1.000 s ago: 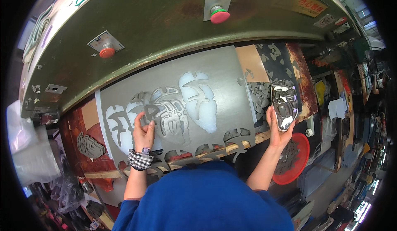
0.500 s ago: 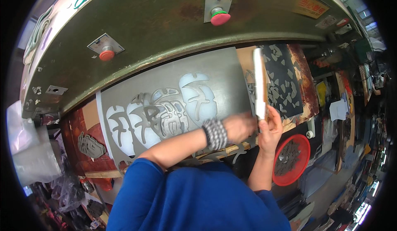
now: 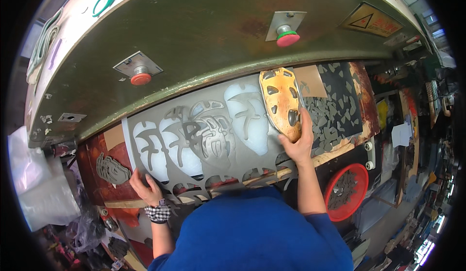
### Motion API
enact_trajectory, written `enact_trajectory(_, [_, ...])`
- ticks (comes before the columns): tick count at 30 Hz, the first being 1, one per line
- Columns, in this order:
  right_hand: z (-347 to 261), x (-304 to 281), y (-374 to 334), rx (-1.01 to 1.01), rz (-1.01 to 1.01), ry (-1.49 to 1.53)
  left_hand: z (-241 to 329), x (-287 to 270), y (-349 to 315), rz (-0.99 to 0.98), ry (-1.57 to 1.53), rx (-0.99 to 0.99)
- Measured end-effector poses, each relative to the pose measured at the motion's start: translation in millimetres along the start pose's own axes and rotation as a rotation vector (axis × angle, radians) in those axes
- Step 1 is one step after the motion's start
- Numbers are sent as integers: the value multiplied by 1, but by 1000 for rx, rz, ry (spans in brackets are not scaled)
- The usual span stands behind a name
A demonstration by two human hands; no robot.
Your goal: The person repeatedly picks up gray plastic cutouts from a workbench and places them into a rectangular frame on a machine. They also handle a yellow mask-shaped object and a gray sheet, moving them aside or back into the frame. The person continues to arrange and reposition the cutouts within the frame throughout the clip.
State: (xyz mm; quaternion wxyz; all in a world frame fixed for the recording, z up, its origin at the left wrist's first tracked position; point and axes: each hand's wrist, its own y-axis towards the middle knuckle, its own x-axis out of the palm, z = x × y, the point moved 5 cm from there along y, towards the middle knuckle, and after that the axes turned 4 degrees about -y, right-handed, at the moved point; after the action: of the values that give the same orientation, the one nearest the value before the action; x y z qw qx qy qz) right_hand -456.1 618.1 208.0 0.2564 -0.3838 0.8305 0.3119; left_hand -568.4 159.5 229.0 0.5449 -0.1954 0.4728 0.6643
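Observation:
My right hand (image 3: 298, 147) is closed around the near end of a cutting die (image 3: 281, 98), a yellow, sole-shaped block with several openings. It lies at the right part of a grey foam sheet (image 3: 252, 166), beside the rightmost cut-out. At the sheet's left front corner is my left hand (image 3: 146, 189), its thumb and fingers bent at the edge. Several sole-shaped cut-outs run across the sheet, showing a pale surface beneath. On the middle one rest loose grey cut pieces (image 3: 212, 132).
A green machine beam (image 3: 204, 33) with a red button (image 3: 141, 76) and a pink button (image 3: 288, 38) spans the far side. Grey scraps (image 3: 327, 111) cover the right of the bed. A red basin (image 3: 362, 193) of scraps stands front right; stacked grey pieces (image 3: 112, 170) lie left.
The die, held up edge-on before, now lies face up on the sheet in my right hand. My left hand has moved from beside it to the sheet's left front corner.

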Motion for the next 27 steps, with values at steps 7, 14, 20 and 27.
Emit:
enact_trajectory(7, [29, 27, 42, 380, 332, 424, -29, 28, 1, 31, -29, -45])
enact_trajectory(14, [-49, 24, 169, -83, 425, -234, -26, 62, 65, -35, -62, -9])
enact_trajectory(20, [-69, 52, 196, -26, 439, -237, -30, 94, 117, -49, -30, 37])
enact_trajectory(27, [-43, 43, 170, -40, 278, -266, -14, 92, 123, -38, -70, 265])
